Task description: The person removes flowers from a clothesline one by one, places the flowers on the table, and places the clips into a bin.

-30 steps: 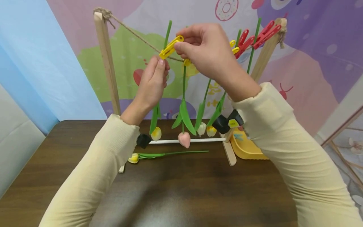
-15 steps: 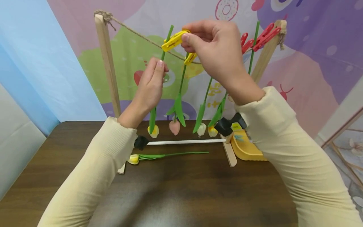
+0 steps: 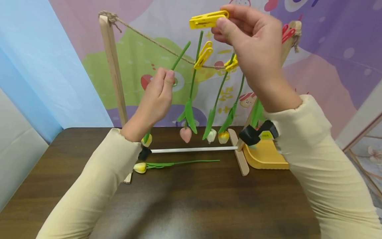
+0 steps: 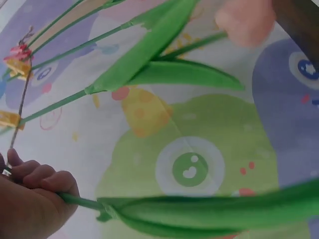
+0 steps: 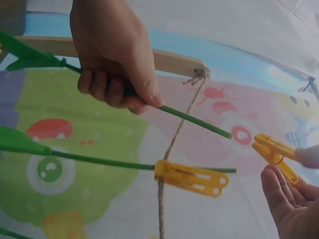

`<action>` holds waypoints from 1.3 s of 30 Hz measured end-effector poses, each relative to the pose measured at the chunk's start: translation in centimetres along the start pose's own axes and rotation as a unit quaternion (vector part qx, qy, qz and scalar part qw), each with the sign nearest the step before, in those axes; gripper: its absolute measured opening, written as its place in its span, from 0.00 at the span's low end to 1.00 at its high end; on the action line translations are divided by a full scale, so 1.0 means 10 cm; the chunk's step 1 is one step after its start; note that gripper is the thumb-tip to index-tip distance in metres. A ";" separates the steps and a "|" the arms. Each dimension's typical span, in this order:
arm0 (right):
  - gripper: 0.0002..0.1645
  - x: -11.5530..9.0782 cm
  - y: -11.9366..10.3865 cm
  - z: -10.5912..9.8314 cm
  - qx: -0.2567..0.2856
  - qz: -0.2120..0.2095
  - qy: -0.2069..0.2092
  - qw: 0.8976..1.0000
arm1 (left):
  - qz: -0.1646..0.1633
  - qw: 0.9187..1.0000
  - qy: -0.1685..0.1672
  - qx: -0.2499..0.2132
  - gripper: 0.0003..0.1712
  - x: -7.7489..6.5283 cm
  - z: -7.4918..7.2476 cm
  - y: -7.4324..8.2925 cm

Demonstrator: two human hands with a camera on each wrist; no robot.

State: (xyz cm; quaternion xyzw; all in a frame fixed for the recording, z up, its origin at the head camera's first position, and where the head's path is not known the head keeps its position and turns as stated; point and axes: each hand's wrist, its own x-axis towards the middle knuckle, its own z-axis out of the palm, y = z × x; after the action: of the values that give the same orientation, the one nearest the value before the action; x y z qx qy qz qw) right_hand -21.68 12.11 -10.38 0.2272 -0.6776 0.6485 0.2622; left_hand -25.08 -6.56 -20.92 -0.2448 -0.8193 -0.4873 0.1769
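Observation:
My left hand [image 3: 156, 94] grips the green stem [image 3: 181, 54] of an upside-down artificial tulip, whose yellow-white bloom [image 3: 147, 140] shows below the wrist. The stem's end slants up past the twine rope [image 3: 149, 41]. Higher and to the right, my right hand [image 3: 256, 46] pinches a yellow clothespin [image 3: 207, 20] between thumb and fingers. In the right wrist view this clothespin [image 5: 271, 149] is apart from both stem and rope. Just right of the held stem, another yellow clothespin [image 3: 203, 56] fastens a pink tulip [image 3: 185, 135] head-down on the rope.
A white tulip [image 3: 211, 136] and a yellow one [image 3: 223, 137] hang farther right. Red clothespins [image 3: 287, 34] sit by the right post. One yellow tulip [image 3: 140, 168] lies on the table before the white crossbar [image 3: 194, 150]. A yellow tray [image 3: 265, 159] stands at the right.
The right hand has drawn its clothespin up and right, away from the stem and rope. The left hand has lowered slightly with its tulip. The pink tulip has swung a little left.

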 end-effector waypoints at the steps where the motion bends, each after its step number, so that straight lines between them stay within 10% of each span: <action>1: 0.13 0.00 0.01 -0.02 0.019 0.000 0.004 1.000 | 0.004 1.000 -0.005 0.012 0.18 -0.01 0.01 0.01; 12: 0.12 -0.11 0.13 -0.24 0.111 0.061 0.028 0.992 | 0.044 0.986 -0.048 0.156 0.20 -0.11 0.15 0.09; 19: 0.11 -0.21 0.22 -0.37 0.141 0.087 0.034 0.986 | 0.054 0.961 -0.078 0.260 0.18 -0.19 0.25 0.06; 28: 0.13 -0.30 0.38 -0.51 0.181 0.132 0.034 0.974 | 0.102 0.921 -0.037 0.374 0.16 -0.36 0.44 -0.04; 39: 0.12 -0.41 0.59 -0.76 0.223 0.170 0.067 0.958 | 0.120 0.904 -0.010 0.409 0.16 -0.53 0.62 -0.19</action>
State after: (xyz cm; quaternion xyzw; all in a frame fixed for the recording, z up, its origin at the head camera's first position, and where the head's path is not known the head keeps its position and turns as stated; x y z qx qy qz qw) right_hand -21.93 19.91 -17.34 0.1178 -0.5253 0.8317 0.1357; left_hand -22.14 -3.08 -27.97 -0.2517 -0.9129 -0.0817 0.3107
